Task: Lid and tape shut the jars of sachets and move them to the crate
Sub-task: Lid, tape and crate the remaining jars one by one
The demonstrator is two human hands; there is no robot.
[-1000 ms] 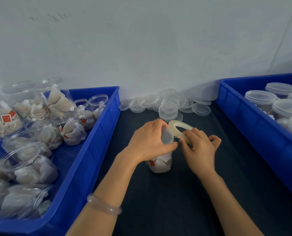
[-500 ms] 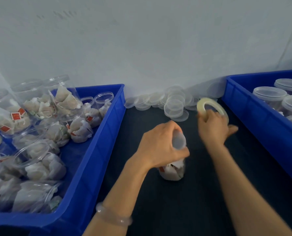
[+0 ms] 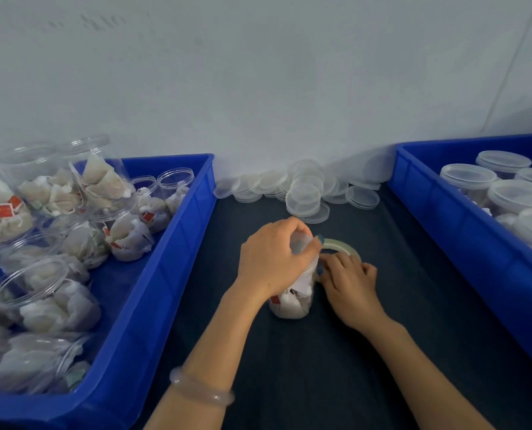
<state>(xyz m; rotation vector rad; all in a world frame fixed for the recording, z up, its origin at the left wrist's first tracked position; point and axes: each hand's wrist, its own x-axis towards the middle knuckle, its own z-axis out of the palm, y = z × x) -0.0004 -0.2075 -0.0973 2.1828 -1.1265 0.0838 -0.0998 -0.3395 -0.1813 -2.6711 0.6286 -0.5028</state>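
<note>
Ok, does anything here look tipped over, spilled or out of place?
In the left blue plastic crate, several open clear plastic jars of sachets lie tipped on their sides, piled unevenly. Loose clear round lids sit in a scattered heap against the wall. Nothing looks spilled.

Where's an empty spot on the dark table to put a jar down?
Bare table lies between the right hand, holding the tape roll, and the right crate, and between the left hand, gripping the jar, and the left crate. The back by the wall is crowded with loose lids; the left crate is packed with open jars.
</note>
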